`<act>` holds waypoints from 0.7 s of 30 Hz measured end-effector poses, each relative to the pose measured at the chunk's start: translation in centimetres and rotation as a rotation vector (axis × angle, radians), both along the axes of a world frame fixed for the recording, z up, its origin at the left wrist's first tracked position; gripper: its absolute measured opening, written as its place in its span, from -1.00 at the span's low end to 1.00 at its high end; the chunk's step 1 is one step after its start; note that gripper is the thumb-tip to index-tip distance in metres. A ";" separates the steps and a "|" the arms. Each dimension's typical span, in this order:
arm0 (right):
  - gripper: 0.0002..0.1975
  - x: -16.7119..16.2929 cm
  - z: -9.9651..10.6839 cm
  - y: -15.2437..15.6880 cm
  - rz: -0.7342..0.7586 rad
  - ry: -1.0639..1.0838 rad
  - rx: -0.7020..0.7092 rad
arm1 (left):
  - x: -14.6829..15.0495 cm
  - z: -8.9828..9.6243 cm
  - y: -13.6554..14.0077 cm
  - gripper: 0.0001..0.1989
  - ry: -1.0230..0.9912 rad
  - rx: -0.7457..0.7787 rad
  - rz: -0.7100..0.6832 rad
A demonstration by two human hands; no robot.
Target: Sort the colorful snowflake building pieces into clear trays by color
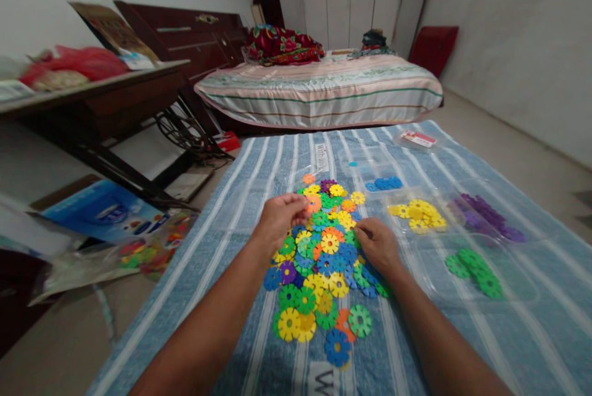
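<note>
A loose pile of notched plastic flower discs in yellow, green, blue, orange and purple lies on the striped cloth between my hands. At the pile's upper left, my left hand pinches an orange flower disc between thumb and fingertips. My right hand rests at the pile's right edge with its fingers curled in. What those fingers hold, if anything, is hidden. To the right, clear trays hold discs sorted by colour: blue discs, yellow discs, purple discs and green discs.
The blue striped cloth covers the work surface. A clear box with a red and white label stands at its far right corner. Beyond is a bed. At left are a sewing table and a bag of coloured pieces.
</note>
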State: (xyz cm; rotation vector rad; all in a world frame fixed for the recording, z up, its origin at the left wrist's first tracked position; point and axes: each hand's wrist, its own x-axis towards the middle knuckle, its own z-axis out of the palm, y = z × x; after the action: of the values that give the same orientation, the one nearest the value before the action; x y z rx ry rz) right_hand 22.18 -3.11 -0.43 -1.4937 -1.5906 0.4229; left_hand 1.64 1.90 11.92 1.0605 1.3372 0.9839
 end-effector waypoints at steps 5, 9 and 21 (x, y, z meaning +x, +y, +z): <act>-0.80 0.1 -0.1 0.0 -0.001 0.009 -0.002 | 0.6 1.8 3.1 -0.77 -0.173 0.099 0.233; -0.80 0.2 -0.1 0.0 -0.007 0.005 -0.015 | 0.9 0.1 0.1 -0.80 0.074 0.088 -0.008; -0.79 0.3 0.2 -0.1 -0.016 0.001 0.004 | 0.6 -2.4 -9.8 -0.86 0.829 0.291 -0.826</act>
State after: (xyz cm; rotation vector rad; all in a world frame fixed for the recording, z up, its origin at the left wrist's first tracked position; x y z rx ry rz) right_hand 22.43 -3.21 -0.26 -1.5019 -1.5765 0.4114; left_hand 2.21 -7.93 9.56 2.1577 1.1751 0.0797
